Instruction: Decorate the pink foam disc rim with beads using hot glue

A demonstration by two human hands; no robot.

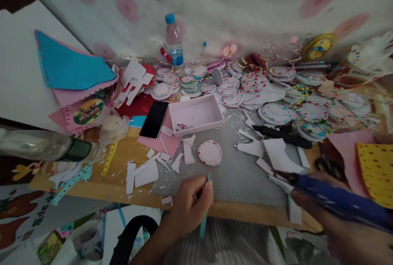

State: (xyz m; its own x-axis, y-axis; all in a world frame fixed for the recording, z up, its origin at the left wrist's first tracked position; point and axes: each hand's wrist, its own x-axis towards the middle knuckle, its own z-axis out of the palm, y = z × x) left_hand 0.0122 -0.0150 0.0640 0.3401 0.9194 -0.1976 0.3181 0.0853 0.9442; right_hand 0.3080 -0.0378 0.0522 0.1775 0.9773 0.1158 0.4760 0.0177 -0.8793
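Item: white disc (209, 153) edged with red beads, lying on the grey cutting mat (245, 179), near the middle of the counter's (227, 207) front edge. Left hand (193, 199): grip closed round a teal stick (204, 224), its red tip (bead or coloured end, cannot tell) just below the disc. Right hand (346, 232), blurred: grip wrapped about a blue glue gun (333, 195), nozzle over white paper offcuts (279, 156) towards the front right corner. Hazards, as judged: a stray drip could bond offcuts to the mat; a careless stick could nudge the disc or scatter its beads; a swinging gun could sweep offcuts off the front edge. Containers: pale pink open-topped box (199, 113), behind the disc, a few mixed beads (181, 127) in its near left corner; blue-capped water bottle (174, 44), upright by the back edge, clear contents; clear bottle (49, 146) lying across the left edge, contents uncertain, liable to roll if knocked.
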